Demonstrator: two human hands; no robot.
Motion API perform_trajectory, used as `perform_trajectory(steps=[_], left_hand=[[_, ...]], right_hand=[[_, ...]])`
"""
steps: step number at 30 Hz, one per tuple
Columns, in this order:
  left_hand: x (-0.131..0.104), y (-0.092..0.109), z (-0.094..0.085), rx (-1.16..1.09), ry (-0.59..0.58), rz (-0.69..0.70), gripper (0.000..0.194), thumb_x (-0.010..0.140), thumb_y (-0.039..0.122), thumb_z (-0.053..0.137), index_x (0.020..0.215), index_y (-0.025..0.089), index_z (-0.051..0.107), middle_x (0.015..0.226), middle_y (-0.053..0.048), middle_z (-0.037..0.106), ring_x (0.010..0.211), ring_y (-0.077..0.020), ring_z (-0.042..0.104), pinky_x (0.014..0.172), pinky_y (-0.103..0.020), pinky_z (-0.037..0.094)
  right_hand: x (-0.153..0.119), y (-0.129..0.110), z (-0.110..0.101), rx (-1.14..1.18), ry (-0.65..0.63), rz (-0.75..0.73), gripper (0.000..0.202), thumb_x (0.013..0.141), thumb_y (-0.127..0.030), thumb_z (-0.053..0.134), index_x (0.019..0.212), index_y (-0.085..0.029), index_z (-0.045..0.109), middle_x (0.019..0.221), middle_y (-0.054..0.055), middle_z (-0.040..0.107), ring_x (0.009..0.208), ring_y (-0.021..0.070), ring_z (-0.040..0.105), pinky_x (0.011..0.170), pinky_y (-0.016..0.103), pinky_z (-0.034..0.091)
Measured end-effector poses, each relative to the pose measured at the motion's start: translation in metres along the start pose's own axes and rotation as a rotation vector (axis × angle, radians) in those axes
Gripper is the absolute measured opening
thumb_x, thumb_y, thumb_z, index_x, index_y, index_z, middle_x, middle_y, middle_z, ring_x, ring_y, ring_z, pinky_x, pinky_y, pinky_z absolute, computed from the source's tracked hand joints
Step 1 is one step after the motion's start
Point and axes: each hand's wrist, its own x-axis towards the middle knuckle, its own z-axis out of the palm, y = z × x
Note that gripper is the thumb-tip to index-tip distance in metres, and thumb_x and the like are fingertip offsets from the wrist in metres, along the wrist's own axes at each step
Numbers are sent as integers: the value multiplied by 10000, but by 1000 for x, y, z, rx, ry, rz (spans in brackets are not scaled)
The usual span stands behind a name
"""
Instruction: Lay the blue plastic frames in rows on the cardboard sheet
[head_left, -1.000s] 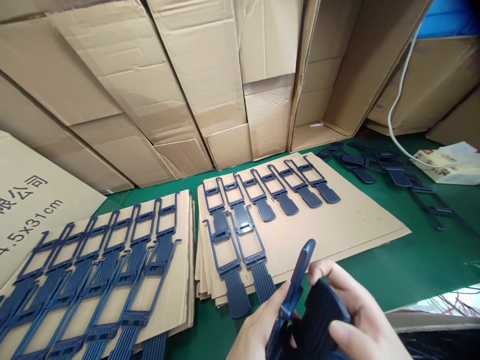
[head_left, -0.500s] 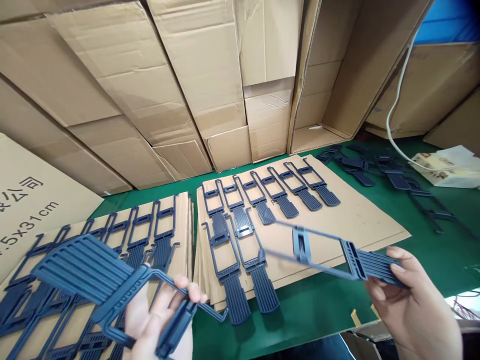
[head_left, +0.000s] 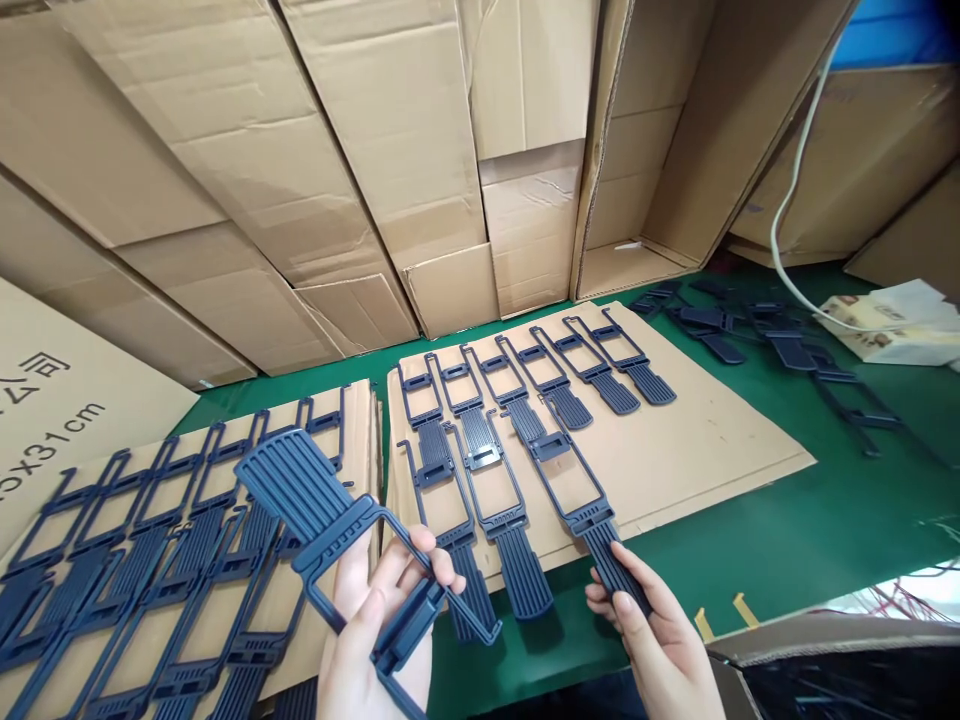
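Note:
My left hand [head_left: 382, 625] is closed round a dark blue plastic frame with a ribbed paddle [head_left: 300, 490], held tilted in the air with the paddle toward the upper left. My right hand [head_left: 652, 620] grips the ribbed end of a second such frame [head_left: 592, 510]. That one lies over the cardboard sheet [head_left: 705, 430], its hooked end overlapping the upper row. Beside it, two matching frames [head_left: 510, 515] form a lower row, and several more [head_left: 551, 375] make up the row behind. My left hand partly covers the leftmost lower frame.
On the left, another cardboard stack [head_left: 360, 440] carries several overlapping frames [head_left: 157, 500]. Loose dark pieces [head_left: 787, 345] lie on the green table [head_left: 847, 520] at the right, near a white cable [head_left: 787, 220] and a tissue pack [head_left: 892, 320]. Cardboard boxes [head_left: 390, 150] wall the back.
My right hand has moved left and down, bringing its frame from the air onto the cardboard beside the lower row. My left hand has shifted right with its frame still held.

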Motion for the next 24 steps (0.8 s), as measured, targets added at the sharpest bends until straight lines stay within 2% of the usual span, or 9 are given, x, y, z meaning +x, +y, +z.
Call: perform_trajectory(steps=[3,7,11,14,18,22,24], left_hand=[[1,-1,-1,21,38,28,267,773,316,510,1037,331,548,844,-38,582,682,-188,552,589,-329,504],[2,-4,-6,58,87,23,301,760,299,519,1059,306,552,845,-44,585,684,-198,558,592,-348,509],[5,-7,-8,73,80,14,435,786,288,490,1221,305,483,862,-55,602,696,-194,566,610,-336,514],[7,-11,-9,73,72,-11,477,782,297,522,1256,300,463,885,-63,615,718,-195,581,619,-326,521],[6,-14,-8,18,53,-32,485,740,312,590,1215,302,492,889,-62,627,726,-198,595,618,-320,527],[0,-14,-3,-55,92,-58,489,689,315,627,1166,299,519,854,-56,628,697,-203,602,617,-338,524],[-2,-15,1,-70,102,-94,511,673,315,638,1168,291,516,850,-61,623,688,-206,598,605,-344,520]], right_hand=[[-5,0,8,-35,15,1,497,785,-457,617,1209,-212,533,1008,89,628,830,157,622,805,288,519],[-13,-5,23,-72,114,-7,509,784,-502,596,1199,-215,527,967,65,629,826,138,610,797,250,510],[-17,-12,33,-138,112,-10,531,745,-535,617,1167,-218,552,997,62,616,801,133,595,745,230,512],[-16,-16,35,-148,81,13,552,734,-541,622,1161,-202,537,887,52,620,714,116,567,704,215,498],[-14,-19,38,-151,7,51,619,752,-524,611,1237,-189,421,670,1,557,532,86,469,512,187,437],[-10,-23,39,-144,-32,81,698,742,-548,603,1292,-239,304,920,50,564,497,61,452,377,159,360],[-8,-25,40,-163,-67,114,721,746,-556,591,1315,-264,258,936,48,555,434,37,418,336,145,322]])
